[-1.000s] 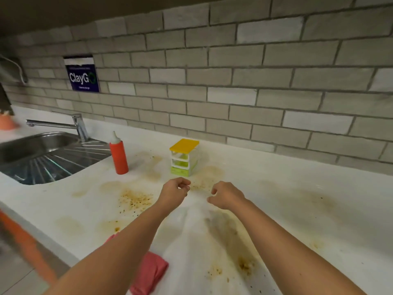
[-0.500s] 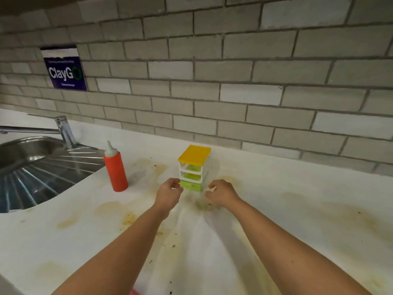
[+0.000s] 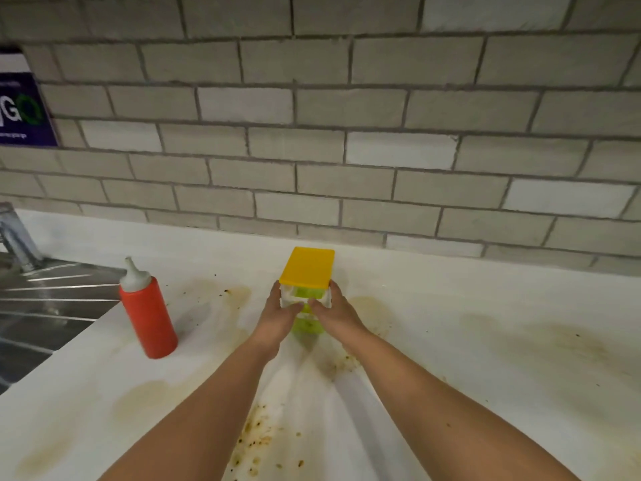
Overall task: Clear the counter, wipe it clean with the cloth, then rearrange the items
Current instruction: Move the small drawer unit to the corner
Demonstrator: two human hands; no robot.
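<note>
Yellow-lidded small plastic drawer box with green trays (image 3: pixel 306 284) stands on the stained white surface (image 3: pixel 485 341) near the brick wall, clasped between both hands: left hand (image 3: pixel 279 315) and right hand (image 3: pixel 334 314) closed on its sides. Lifting it level should keep the trays from sliding out, clear of the red squeeze bottle (image 3: pixel 147 312) to the left.
</note>
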